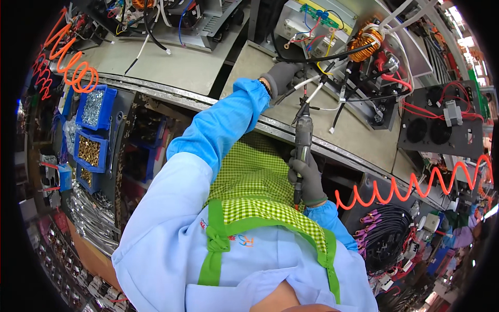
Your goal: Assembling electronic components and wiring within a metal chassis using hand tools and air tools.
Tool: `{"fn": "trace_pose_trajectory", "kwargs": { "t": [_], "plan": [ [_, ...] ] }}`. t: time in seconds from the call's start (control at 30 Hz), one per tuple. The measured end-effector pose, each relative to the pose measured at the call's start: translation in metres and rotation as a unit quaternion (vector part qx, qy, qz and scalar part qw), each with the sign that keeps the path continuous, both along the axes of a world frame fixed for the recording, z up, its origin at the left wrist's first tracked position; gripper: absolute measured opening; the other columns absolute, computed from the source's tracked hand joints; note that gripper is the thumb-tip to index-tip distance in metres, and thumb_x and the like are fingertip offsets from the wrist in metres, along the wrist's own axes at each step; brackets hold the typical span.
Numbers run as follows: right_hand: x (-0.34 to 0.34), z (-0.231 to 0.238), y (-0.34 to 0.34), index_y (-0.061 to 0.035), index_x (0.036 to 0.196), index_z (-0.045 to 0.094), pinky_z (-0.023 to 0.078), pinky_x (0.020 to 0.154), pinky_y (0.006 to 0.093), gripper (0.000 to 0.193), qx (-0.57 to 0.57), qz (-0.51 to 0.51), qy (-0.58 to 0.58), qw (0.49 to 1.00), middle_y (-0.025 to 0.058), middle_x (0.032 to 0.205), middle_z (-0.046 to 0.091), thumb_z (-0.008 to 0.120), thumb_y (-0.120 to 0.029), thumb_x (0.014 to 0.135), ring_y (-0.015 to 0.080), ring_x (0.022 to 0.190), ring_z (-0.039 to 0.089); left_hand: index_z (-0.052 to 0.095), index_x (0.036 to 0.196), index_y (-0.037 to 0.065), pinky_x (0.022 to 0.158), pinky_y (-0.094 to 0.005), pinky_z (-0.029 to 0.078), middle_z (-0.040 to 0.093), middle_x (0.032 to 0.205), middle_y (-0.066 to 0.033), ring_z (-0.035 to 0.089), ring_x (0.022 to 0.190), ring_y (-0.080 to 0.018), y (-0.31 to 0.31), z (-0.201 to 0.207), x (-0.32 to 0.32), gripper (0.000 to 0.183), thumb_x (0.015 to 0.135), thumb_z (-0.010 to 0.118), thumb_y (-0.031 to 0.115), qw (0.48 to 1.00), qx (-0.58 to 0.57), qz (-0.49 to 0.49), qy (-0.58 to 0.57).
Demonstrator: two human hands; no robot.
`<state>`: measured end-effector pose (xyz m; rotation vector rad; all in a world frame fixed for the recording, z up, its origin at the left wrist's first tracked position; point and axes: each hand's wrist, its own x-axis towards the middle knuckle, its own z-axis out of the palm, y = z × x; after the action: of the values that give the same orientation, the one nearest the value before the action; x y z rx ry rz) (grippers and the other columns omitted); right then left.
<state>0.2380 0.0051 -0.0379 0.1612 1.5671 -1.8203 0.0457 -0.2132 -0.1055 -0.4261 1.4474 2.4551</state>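
My right hand (307,181), in a dark grey glove, is wrapped round a dark power screwdriver (303,132). The tool points away from me, its bit end among the cables at the near side of an opened metal electrical unit (379,112). Beside the bit, my left hand (283,78), also gloved, is closed with its fingers curled at the cable ends; what it pinches is hidden. White cables (315,89) with black sleeved ends lie just right of it. A copper-wound ring coil (365,42) and a board with a green strip (318,16) sit behind.
A dark panel with round fans (439,117) lies at the right. A red coiled hose (410,184) stretches across the lower right, above black cable bundles (387,234). Blue bins of fasteners (96,107) stand at the left, and another opened unit (202,31) is at the back left.
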Motion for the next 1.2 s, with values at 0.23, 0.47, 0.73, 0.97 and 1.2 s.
{"fn": "trace_pose_trajectory", "kwargs": {
  "t": [0.23,0.47,0.73,0.97,1.2],
  "plan": [
    [-0.01,0.005,0.007,-0.0017,0.111,0.048,0.035,0.043,0.0224,0.039,0.024,0.001,-0.036,0.999,0.0024,0.079,0.051,0.06,-0.02,0.078,0.0086,0.051,0.044,0.065,0.09,0.007,0.043,-0.0187,0.034,0.055,0.067,0.0031,0.045,0.049,-0.0031,0.011,0.016,0.009,0.027,0.095,0.051,0.03,0.996,-0.082,-0.03,0.033],
    [-0.015,-0.001,0.016,-0.0025,0.112,0.05,0.034,0.044,0.0221,0.037,-0.076,-0.007,-0.076,0.994,0.003,0.075,0.051,0.059,-0.023,0.083,0.0085,0.049,0.043,0.065,0.093,0.006,0.047,-0.0169,0.035,0.058,0.072,0.0024,0.048,0.056,-0.0028,-0.004,0.028,0.009,0.024,0.094,0.052,0.026,0.985,-0.081,-0.102,0.11],
    [-0.024,-0.01,0.003,-0.0042,0.113,0.05,0.033,0.047,0.0219,0.036,-0.182,-0.075,-0.119,0.973,0.0024,0.082,0.051,0.058,-0.023,0.084,0.0076,0.053,0.042,0.064,0.102,0.002,0.06,-0.0226,0.048,0.064,0.084,-0.0054,0.058,0.066,-0.0105,-0.002,0.002,-0.017,0.019,0.093,0.053,0.014,0.96,-0.19,-0.083,0.19],
    [-0.046,-0.01,-0.007,-0.0035,0.113,0.05,0.034,0.046,0.0227,0.033,-0.168,-0.058,-0.068,0.982,0.0023,0.082,0.052,0.056,-0.022,0.087,0.0076,0.053,0.041,0.061,0.108,0.0,0.076,-0.0287,0.052,0.065,0.094,-0.0107,0.064,0.083,-0.022,-0.008,-0.038,-0.04,0.02,0.092,0.053,0.011,0.842,-0.372,-0.053,0.387],
    [-0.041,-0.018,-0.022,-0.0033,0.113,0.05,0.034,0.046,0.0234,0.034,-0.21,-0.099,-0.094,0.968,0.0023,0.079,0.052,0.057,-0.024,0.087,0.0079,0.053,0.042,0.065,0.104,0.008,0.077,-0.0387,0.05,0.067,0.094,-0.0164,0.064,0.087,-0.0336,-0.01,0.019,-0.015,0.026,0.088,0.059,0.028,0.691,-0.584,-0.074,0.42]
  ]
}}
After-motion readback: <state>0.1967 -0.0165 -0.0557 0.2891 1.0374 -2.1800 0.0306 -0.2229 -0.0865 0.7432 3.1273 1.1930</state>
